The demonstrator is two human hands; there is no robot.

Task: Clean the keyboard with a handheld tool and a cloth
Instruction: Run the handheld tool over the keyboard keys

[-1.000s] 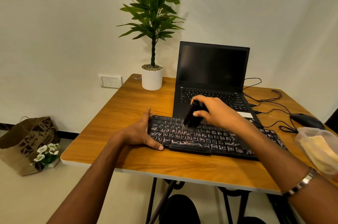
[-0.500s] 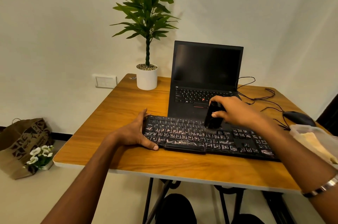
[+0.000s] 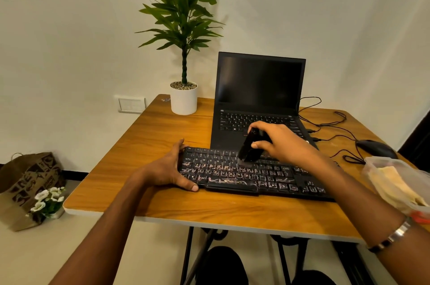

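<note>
A black keyboard [image 3: 232, 175] with pale patterned keys lies across the front of the wooden table [image 3: 149, 145]. My left hand [image 3: 167, 172] grips its left end, thumb on the front edge and fingers at the back. My right hand [image 3: 279, 142] is closed around a black handheld brush [image 3: 249, 148], held tilted, its bristles touching the upper key rows near the middle of the keyboard. A yellowish cloth [image 3: 393, 183] lies inside a clear plastic container [image 3: 377, 165] at the right edge.
An open black laptop [image 3: 258, 89] stands just behind the keyboard. A potted plant [image 3: 183, 98] sits at the table's back left. A black mouse [image 3: 374, 148] and tangled cables [image 3: 335, 126] lie at the back right. On the floor to the left rests a paper bag [image 3: 25, 184] with white flowers.
My right hand swept the brush to the right along the keys, then back left toward the middle. My left hand stayed on the keyboard's left end. The camera view shifted slightly.
</note>
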